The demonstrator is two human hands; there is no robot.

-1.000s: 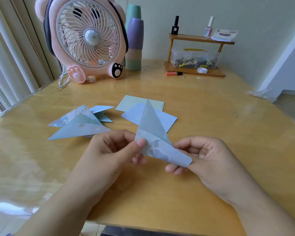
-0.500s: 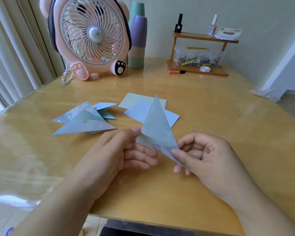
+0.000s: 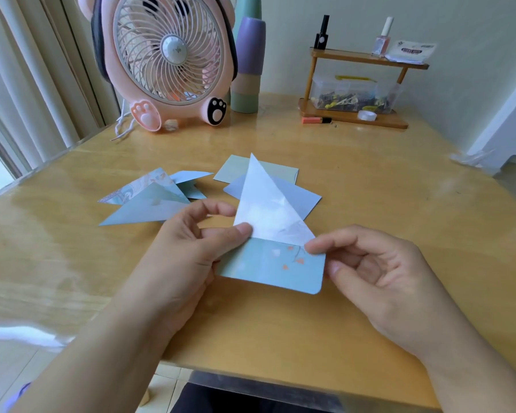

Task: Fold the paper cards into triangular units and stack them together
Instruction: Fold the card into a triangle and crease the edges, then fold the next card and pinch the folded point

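above the near table edge (image 3: 280,365), my left hand (image 3: 188,257) and right hand (image 3: 379,281) each pinching the half-folded card (image 3: 268,263), white flap upright, folded triangles (image 3: 149,201) and flat cards (image 3: 298,198) just beyond, bare wood to my right

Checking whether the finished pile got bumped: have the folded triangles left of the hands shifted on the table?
No. The folded triangles lie beside the flat cards, as before.

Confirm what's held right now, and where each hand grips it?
One partly folded paper card. The left hand pinches its left edge at the fold line; the right hand pinches its right edge by the same fold.
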